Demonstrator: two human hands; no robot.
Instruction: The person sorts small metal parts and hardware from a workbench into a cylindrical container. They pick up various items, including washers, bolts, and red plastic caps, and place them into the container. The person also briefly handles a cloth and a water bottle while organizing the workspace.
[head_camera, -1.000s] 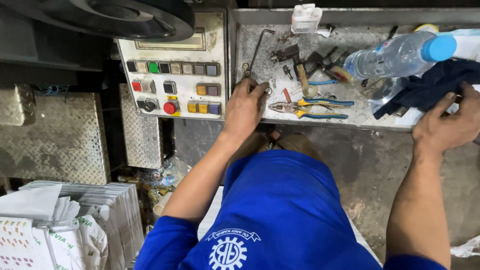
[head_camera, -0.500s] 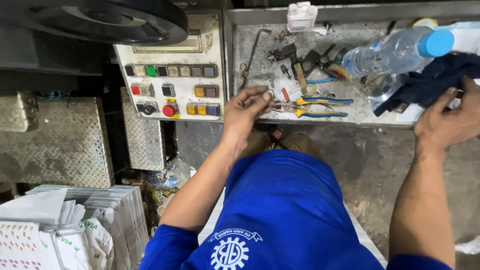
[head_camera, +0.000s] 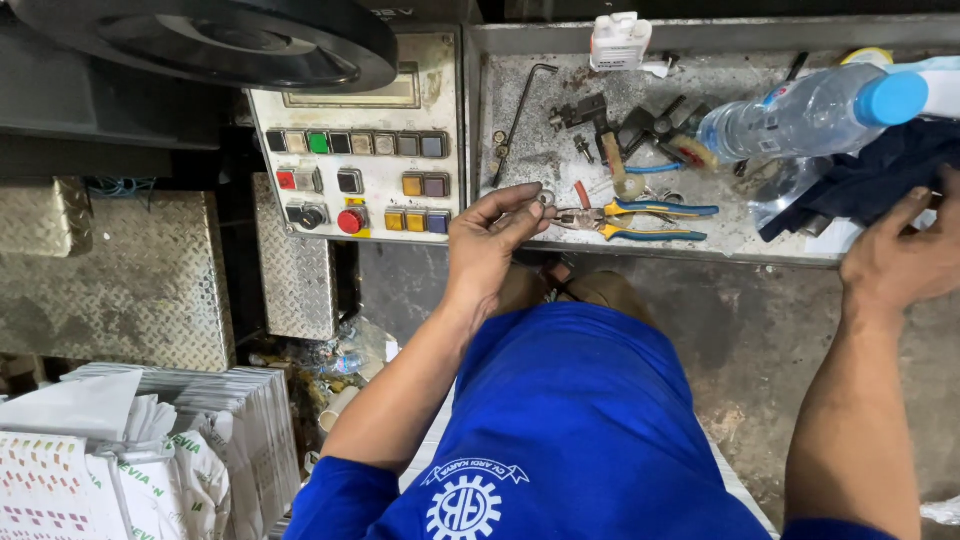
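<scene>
Left hand at the front edge of the metal surface, fingertips pinched on a small metal ring, just beside the blue-and-yellow pliers. Right hand at the front right corner, fingers spread, touching the dark blue cloth. Plastic bottle lay tilted near the back right. Likely hazard: ring so close to the edge, loosely pinched, could slip off toward the floor; a tugged cloth could roll the bottle.

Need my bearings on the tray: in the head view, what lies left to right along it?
Bent hex key → left hand → white bottle → pliers → clear water bottle → dark cloth → right hand.
</scene>
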